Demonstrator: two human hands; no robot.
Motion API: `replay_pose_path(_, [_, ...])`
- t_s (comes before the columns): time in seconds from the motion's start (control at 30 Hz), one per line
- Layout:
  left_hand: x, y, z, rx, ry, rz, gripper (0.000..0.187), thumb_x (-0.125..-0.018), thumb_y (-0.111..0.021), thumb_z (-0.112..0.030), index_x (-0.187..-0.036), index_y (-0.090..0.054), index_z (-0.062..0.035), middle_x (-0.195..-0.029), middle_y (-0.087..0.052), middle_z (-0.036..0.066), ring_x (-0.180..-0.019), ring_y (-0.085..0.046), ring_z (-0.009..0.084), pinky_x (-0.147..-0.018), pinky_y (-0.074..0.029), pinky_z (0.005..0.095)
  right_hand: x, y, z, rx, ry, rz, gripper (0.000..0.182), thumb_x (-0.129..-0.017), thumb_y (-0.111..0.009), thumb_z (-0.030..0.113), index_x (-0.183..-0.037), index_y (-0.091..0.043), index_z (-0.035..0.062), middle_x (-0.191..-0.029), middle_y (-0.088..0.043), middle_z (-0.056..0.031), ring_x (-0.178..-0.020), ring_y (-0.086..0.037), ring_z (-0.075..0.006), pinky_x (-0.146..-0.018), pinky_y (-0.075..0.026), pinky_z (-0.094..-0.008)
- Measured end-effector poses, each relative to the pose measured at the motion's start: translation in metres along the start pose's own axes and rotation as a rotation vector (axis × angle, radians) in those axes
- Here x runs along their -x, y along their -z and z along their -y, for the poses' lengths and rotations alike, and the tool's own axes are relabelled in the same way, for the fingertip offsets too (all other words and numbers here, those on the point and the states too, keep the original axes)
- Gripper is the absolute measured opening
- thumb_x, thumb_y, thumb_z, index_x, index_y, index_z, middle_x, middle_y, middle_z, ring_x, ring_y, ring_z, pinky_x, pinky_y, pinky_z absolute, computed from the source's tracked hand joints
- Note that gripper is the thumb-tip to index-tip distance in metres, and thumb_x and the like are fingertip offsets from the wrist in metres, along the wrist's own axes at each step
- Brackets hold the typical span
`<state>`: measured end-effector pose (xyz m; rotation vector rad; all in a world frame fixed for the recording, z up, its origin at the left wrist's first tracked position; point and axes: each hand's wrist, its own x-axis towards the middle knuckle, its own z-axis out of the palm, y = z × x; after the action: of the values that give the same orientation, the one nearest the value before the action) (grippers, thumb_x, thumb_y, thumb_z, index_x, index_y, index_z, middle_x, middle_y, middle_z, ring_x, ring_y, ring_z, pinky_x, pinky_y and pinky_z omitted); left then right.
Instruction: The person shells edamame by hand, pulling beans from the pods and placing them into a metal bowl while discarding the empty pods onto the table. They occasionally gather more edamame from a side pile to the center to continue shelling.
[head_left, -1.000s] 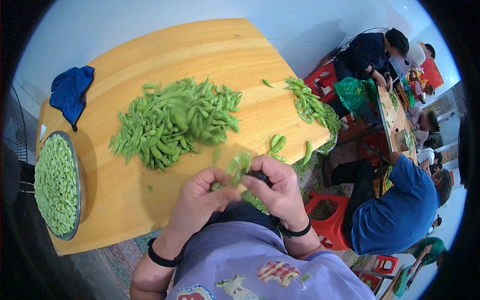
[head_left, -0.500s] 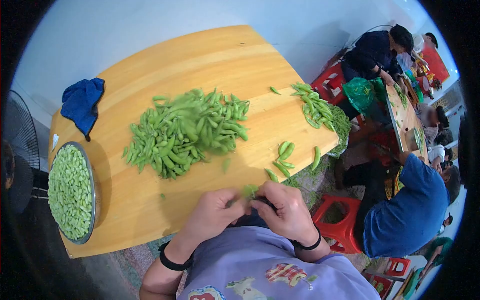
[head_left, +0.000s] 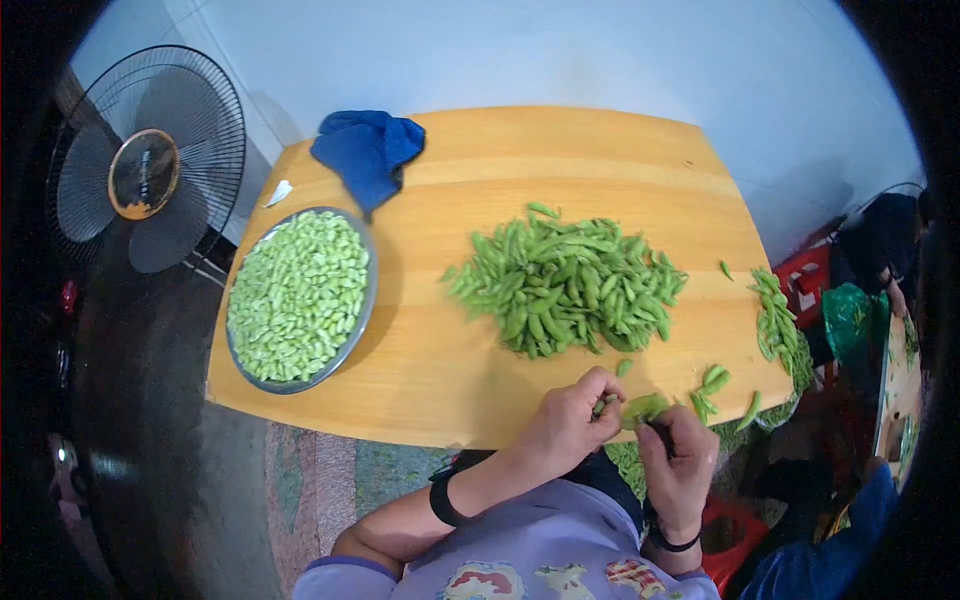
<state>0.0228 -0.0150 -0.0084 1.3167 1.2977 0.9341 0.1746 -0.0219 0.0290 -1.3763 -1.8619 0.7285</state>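
My left hand (head_left: pixel 580 415) is closed near the table's front edge, with a bit of green bean (head_left: pixel 602 404) showing between thumb and fingers. My right hand (head_left: pixel 682 462) pinches a green soybean pod (head_left: pixel 642 409) between thumb and fingertips, its free end pointing at my left hand. Just beyond both hands lies a large heap of unshelled soybean pods (head_left: pixel 575 285). To the left stands a metal bowl (head_left: pixel 372 285) filled to the rim with shelled green beans (head_left: pixel 300 300).
A blue cloth (head_left: pixel 370 150) lies at the table's (head_left: pixel 420 410) back left. Loose pods (head_left: pixel 712 380) and a small pile of pods (head_left: pixel 775 315) are on the right. A fan (head_left: pixel 145 170) stands left. Other people, red stools (head_left: pixel 730 540) and a green bag (head_left: pixel 850 320) are at right.
My view has swung left, bringing the fan and whole bowl into sight. My hands have drawn slightly apart, and a pod now shows plainly in my right hand.
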Motion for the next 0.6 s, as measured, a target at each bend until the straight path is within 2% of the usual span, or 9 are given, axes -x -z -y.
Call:
replay_pose_path(0.13, [0.018,0.051,-0.007,-0.013,-0.116,-0.193,0.012,-0.085,-0.052,-0.007,-0.097,-0.053,-0.0045,-0.075,-0.057,0.0,-0.064,-0.053,0.0053,-0.055,-0.042,0.0205,0.001,0.007,-0.019,-0.132,-0.054,-0.154,0.008,-0.069,-0.061,-0.003,-0.075,-0.054,-0.0032,-0.061,-0.052,-0.0098,-0.054,-0.048,-0.0166,-0.053,-0.039,-0.0263])
replay_pose_path(0.2, [0.029,0.094,-0.014,-0.055,-0.315,-0.52,0.016,-0.081,-0.051,0.0,-0.096,-0.055,-0.0039,-0.082,-0.057,0.002,-0.077,-0.054,0.0088,-0.067,-0.044,0.0226,0.004,0.018,-0.032,-0.162,-0.123,-0.14,0.008,-0.071,-0.06,-0.002,-0.074,-0.053,-0.0038,-0.06,-0.049,-0.0062,-0.055,-0.043,-0.0114,-0.052,-0.036,-0.0242])
replay_pose_path(0.23, [0.034,0.125,-0.025,-0.474,-0.162,-0.686,0.016,-0.08,-0.051,0.002,-0.094,-0.057,-0.0037,-0.083,-0.057,0.005,-0.082,-0.055,0.013,-0.073,-0.044,0.0268,0.006,0.023,-0.039,-0.182,-0.139,-0.144,0.008,-0.072,-0.059,-0.002,-0.074,-0.052,-0.0038,-0.061,-0.049,-0.0047,-0.056,-0.041,-0.01,-0.052,-0.034,-0.0235])
replay_pose_path(0.27, [0.037,0.151,-0.033,-0.699,-0.241,-0.847,0.011,-0.08,-0.052,0.0,-0.09,-0.057,-0.0023,-0.085,-0.057,0.009,-0.081,-0.056,0.0182,-0.074,-0.044,0.029,0.008,0.027,-0.043,-0.202,-0.156,-0.152,0.008,-0.073,-0.059,-0.001,-0.075,-0.052,-0.0037,-0.062,-0.048,-0.0033,-0.057,-0.04,-0.0087,-0.052,-0.033,-0.0227])
replay_pose_path(0.3, [0.034,0.183,-0.028,-0.993,-0.405,-0.98,0.011,-0.077,-0.055,-0.001,-0.088,-0.055,-0.0019,-0.079,-0.054,0.012,-0.074,-0.056,0.0256,-0.066,-0.044,0.0343,0.008,0.032,-0.044,-0.233,-0.18,-0.155,0.006,-0.074,-0.057,-0.001,-0.076,-0.052,-0.0039,-0.065,-0.049,-0.0002,-0.059,-0.038,-0.0064,-0.052,-0.031,-0.0212])
replay_pose_path(0.33, [0.038,0.207,-0.031,-1.116,-0.445,-0.98,0.012,-0.076,-0.055,0.001,-0.088,-0.055,-0.0014,-0.084,-0.054,0.015,-0.078,-0.054,0.0311,-0.07,-0.044,0.0369,0.011,0.037,-0.048,-0.223,-0.184,-0.162,0.006,-0.074,-0.057,-0.001,-0.076,-0.052,-0.0039,-0.065,-0.049,-0.0002,-0.059,-0.038,-0.0064,-0.052,-0.031,-0.0212])
replay_pose_path(0.37, [0.044,0.222,-0.031,-1.125,-0.303,-0.996,0.013,-0.075,-0.056,0.002,-0.087,-0.054,-0.0006,-0.086,-0.053,0.014,-0.084,-0.054,0.0307,-0.074,-0.042,0.0375,0.013,0.041,-0.054,-0.262,-0.232,-0.184,0.005,-0.075,-0.057,-0.002,-0.077,-0.052,-0.0043,-0.066,-0.049,0.0004,-0.06,-0.038,-0.0059,-0.052,-0.031,-0.0209])
replay_pose_path(0.47, [0.053,0.233,-0.03,-1.246,-0.166,-0.951,0.012,-0.075,-0.056,0.003,-0.086,-0.054,0.0001,-0.086,-0.054,0.015,-0.086,-0.053,0.0304,-0.076,-0.042,0.0374,0.022,0.054,-0.072,-0.246,-0.253,-0.184,0.011,-0.076,-0.055,-0.003,-0.086,-0.056,-0.0065,-0.07,-0.052,0.0004,-0.063,-0.041,-0.0056,-0.056,-0.034,-0.0198])
replay_pose_path(0.6, [0.057,0.234,-0.019,-1.216,-0.044,-0.851,0.022,-0.074,-0.051,0.007,-0.094,-0.057,-0.0008,-0.101,-0.057,0.016,-0.093,-0.053,0.0305,-0.081,-0.041,0.038,0.034,0.074,-0.083,-0.052,-0.225,-0.159,0.027,-0.076,-0.054,-0.004,-0.103,-0.057,-0.0068,-0.082,-0.058,-0.005,-0.07,-0.048,-0.0085,-0.066,-0.04,-0.0205])
